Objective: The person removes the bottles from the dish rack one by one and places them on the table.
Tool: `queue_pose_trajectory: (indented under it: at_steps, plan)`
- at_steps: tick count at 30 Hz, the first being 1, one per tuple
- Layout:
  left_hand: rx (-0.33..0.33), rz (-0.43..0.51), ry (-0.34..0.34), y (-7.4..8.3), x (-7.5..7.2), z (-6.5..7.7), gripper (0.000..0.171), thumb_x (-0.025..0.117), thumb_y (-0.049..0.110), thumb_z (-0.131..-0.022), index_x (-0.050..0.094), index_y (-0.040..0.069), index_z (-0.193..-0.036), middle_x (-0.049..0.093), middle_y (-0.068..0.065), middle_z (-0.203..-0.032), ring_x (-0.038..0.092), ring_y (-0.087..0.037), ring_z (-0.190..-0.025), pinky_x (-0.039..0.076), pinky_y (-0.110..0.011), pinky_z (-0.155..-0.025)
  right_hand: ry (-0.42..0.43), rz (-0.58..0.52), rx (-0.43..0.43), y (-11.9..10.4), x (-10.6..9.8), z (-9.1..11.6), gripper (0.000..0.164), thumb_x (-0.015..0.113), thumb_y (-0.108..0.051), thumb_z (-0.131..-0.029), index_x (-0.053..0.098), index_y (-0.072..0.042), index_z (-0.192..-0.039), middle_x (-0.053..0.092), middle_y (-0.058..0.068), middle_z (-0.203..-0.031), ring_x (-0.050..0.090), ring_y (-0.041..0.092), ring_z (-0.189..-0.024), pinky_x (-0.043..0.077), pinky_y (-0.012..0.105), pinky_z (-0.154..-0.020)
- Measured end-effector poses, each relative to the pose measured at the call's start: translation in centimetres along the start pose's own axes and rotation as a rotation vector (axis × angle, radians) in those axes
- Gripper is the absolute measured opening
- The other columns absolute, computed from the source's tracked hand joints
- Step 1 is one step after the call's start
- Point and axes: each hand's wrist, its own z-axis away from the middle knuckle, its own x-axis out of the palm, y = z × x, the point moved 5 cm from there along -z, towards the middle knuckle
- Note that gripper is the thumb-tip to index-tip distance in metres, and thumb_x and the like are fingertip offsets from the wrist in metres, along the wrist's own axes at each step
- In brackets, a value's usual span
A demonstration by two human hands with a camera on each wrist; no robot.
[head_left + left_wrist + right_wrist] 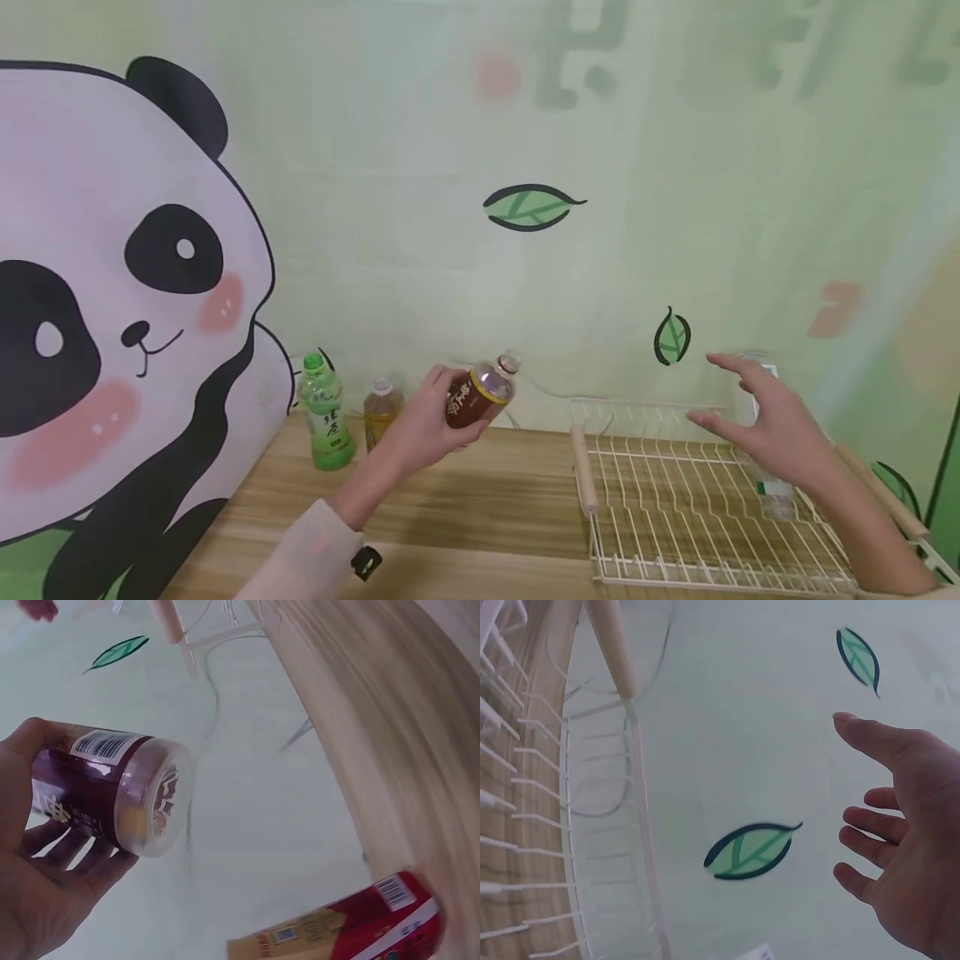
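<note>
My left hand [431, 421] grips a bottle with a dark red label [480, 396], held above the table and tilted with its neck up to the right. In the left wrist view, fingers and thumb wrap around the bottle [97, 787], and its clear base faces the camera. Over the white wire rack [675, 500], my right hand [780, 425] hangs with thumb and fingers spread and nothing between them. Partly hidden behind it, a clear bottle [778, 502] is in the rack's right side.
A green tea bottle [327, 429] stands at the back left of the wooden table [480, 517]. Beside it, an amber bottle [382, 408] is partly covered by my left arm. The rack has wooden handles [583, 471]. Behind hangs a green backdrop with a printed panda [150, 350].
</note>
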Motion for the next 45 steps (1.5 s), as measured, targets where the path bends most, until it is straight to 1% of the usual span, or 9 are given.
queue_pose_trajectory:
  at_steps: [3, 9, 13, 17, 22, 30, 36, 41, 45]
  plan:
    - [-0.037, 0.043, 0.066, -0.9, -0.2, 0.1, 0.073, 0.09, 0.028, -0.087, 0.052, 0.007, -0.146, 0.057, -0.008, -0.137, 0.063, -0.029, -0.123, 0.061, -0.047, -0.096, 0.026, -0.028, 0.043, 1.4, -0.6, 0.1, 0.084, 0.084, -0.032, -0.094, 0.041, -0.006, -0.161, 0.042, 0.029, -0.16, 0.045, 0.062, -0.133, 0.042, 0.077, -0.098]
    - [-0.1, 0.047, 0.179, -2.0, -0.3, 0.7, 0.073, 0.089, 0.033, -0.088, 0.054, 0.006, -0.147, 0.06, -0.011, -0.137, 0.062, -0.029, -0.125, 0.059, -0.049, -0.099, 0.055, -0.044, 0.188, 4.4, -1.0, 0.8, 0.089, 0.077, -0.038, -0.099, 0.029, -0.004, -0.166, 0.033, 0.033, -0.164, 0.041, 0.069, -0.132, 0.041, 0.082, -0.095]
    - [-0.164, 0.075, 0.246, -2.8, 0.1, 1.3, 0.074, 0.09, 0.036, -0.088, 0.055, 0.007, -0.146, 0.063, -0.01, -0.137, 0.063, -0.029, -0.125, 0.058, -0.05, -0.101, 0.072, -0.046, 0.274, 6.4, -0.6, 1.3, 0.097, 0.074, -0.043, -0.1, 0.019, 0.002, -0.167, 0.024, 0.037, -0.165, 0.036, 0.071, -0.132, 0.039, 0.083, -0.096]
    - [-0.224, 0.094, 0.296, -3.7, 0.8, 1.8, 0.075, 0.09, 0.036, -0.087, 0.055, 0.004, -0.146, 0.064, -0.014, -0.138, 0.064, -0.031, -0.125, 0.058, -0.05, -0.1, 0.096, -0.052, 0.32, 8.3, -0.4, 1.7, 0.105, 0.073, -0.045, -0.1, 0.011, 0.007, -0.166, 0.016, 0.042, -0.165, 0.029, 0.07, -0.137, 0.033, 0.084, -0.101]
    - [-0.287, 0.101, 0.304, -4.8, 1.9, 2.5, 0.074, 0.09, 0.034, -0.087, 0.055, 0.004, -0.145, 0.064, -0.016, -0.141, 0.064, -0.033, -0.127, 0.057, -0.052, -0.102, 0.094, -0.064, 0.375, 10.5, 0.0, 2.3, 0.113, 0.072, -0.05, -0.099, 0.002, 0.01, -0.164, 0.007, 0.044, -0.165, 0.013, 0.068, -0.148, 0.022, 0.087, -0.107]
    - [-0.338, 0.093, 0.308, -6.0, 2.6, 3.4, 0.073, 0.091, 0.029, -0.086, 0.056, 0.004, -0.145, 0.063, -0.018, -0.143, 0.063, -0.037, -0.13, 0.054, -0.055, -0.106, 0.077, -0.07, 0.459, 12.9, 1.1, 3.0, 0.117, 0.071, -0.054, -0.098, 0.001, 0.015, -0.162, 0.013, 0.048, -0.161, 0.017, 0.068, -0.146, 0.027, 0.084, -0.107]
    - [-0.371, 0.117, 0.297, -6.9, 3.2, 4.0, 0.073, 0.09, 0.026, -0.088, 0.053, 0.001, -0.147, 0.061, -0.021, -0.145, 0.061, -0.04, -0.131, 0.052, -0.058, -0.107, -0.013, -0.104, 0.54, 14.7, 1.8, 3.2, 0.121, 0.069, -0.057, -0.099, -0.006, 0.016, -0.159, 0.006, 0.048, -0.161, 0.018, 0.069, -0.144, 0.028, 0.082, -0.11]
    - [-0.386, 0.115, 0.288, -7.8, 4.0, 4.5, 0.074, 0.089, 0.024, -0.088, 0.052, -0.001, -0.147, 0.06, -0.023, -0.145, 0.06, -0.041, -0.131, 0.052, -0.059, -0.108, -0.079, -0.117, 0.564, 16.1, 2.5, 3.5, 0.124, 0.067, -0.059, -0.099, -0.01, 0.02, -0.156, 0.008, 0.052, -0.158, 0.029, 0.069, -0.137, 0.036, 0.078, -0.107]
    - [-0.378, 0.086, 0.298, -8.4, 4.5, 4.9, 0.072, 0.09, 0.024, -0.088, 0.053, -0.003, -0.144, 0.061, -0.024, -0.142, 0.061, -0.042, -0.129, 0.052, -0.06, -0.107, -0.086, -0.089, 0.542, 16.9, 3.0, 3.8, 0.117, 0.068, -0.06, -0.099, 0.007, 0.022, -0.156, 0.033, 0.05, -0.146, 0.049, 0.061, -0.122, 0.053, 0.066, -0.091]
